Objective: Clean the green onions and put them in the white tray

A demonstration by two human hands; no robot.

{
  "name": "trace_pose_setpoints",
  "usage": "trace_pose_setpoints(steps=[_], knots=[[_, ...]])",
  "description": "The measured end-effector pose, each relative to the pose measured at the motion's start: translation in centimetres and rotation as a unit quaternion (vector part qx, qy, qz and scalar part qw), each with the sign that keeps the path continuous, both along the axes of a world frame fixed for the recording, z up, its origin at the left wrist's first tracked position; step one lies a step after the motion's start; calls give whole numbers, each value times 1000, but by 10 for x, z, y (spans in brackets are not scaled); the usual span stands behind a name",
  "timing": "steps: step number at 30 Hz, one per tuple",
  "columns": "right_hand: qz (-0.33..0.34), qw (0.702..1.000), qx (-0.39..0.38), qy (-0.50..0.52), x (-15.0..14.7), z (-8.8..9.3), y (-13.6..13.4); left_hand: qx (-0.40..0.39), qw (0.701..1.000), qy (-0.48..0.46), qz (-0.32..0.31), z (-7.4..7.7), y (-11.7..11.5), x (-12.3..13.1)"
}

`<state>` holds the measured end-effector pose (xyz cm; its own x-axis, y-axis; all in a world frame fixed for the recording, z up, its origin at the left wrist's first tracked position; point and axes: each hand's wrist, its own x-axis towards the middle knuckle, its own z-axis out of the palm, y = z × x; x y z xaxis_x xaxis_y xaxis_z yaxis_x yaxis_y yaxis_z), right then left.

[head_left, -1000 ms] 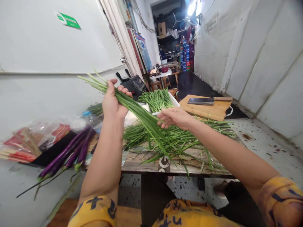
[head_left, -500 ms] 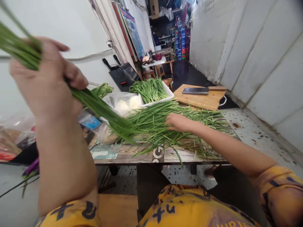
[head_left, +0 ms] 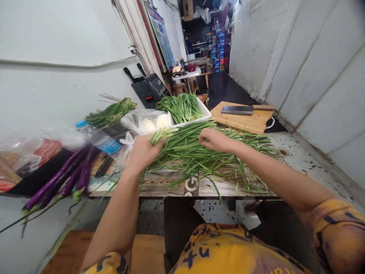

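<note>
A loose heap of garlic chives (head_left: 188, 150) spreads over the wooden table (head_left: 168, 186). My left hand (head_left: 145, 150) is closed round a bunch of chives at the heap's left side, its pale stem ends (head_left: 161, 135) poking out above the fingers. On top of the heap, my right hand (head_left: 215, 140) has its fingers curled down among the chives; the fingertips are partly hidden. Behind the heap stands a white tray (head_left: 205, 114) filled with more chives (head_left: 182, 108). A clear bag with white round pieces (head_left: 163, 121) lies beside it.
A cleaver (head_left: 236, 110) rests on a cutting board (head_left: 242, 121) at the back right. To the left are purple eggplants (head_left: 61, 175), a water bottle (head_left: 102, 141), a black-handled knife (head_left: 104, 166) and another bundle of greens (head_left: 111, 112). A white wall (head_left: 302, 68) stands on the right.
My left hand has come down from the raised upper left to the heap, still gripping chives. Its bunch now shows pale stem ends on top. My right hand has hardly moved.
</note>
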<state>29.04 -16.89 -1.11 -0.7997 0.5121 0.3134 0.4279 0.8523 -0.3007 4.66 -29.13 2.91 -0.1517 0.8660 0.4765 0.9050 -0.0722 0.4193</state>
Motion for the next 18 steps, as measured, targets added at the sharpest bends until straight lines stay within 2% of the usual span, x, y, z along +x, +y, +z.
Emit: trace_pose_setpoints(steps=[2, 5, 9, 12, 14, 16, 18], knots=[[-19, 995, -40, 86, 6, 20, 6, -13, 1000, -21, -3, 0, 3, 8], [3, 985, -83, 151, 6, 44, 3, -10, 997, -69, -42, 5, 12, 27], [44, 980, -95, 169, -9, 57, -15, 23, 974, -206, -92, 8, 31, 56], [50, 979, -88, 180, -15, 49, -21, 104, 945, -282, -125, 19, 42, 60], [38, 988, -79, 130, -9, 35, -14, 201, 924, -305, -115, 37, 41, 50], [-5, 998, -55, 29, 5, 16, -1, 323, 891, -304, -93, 62, 32, 33], [-110, 993, -7, -43, 19, -6, 15, 431, 866, -247, -58, 88, 19, 15]])
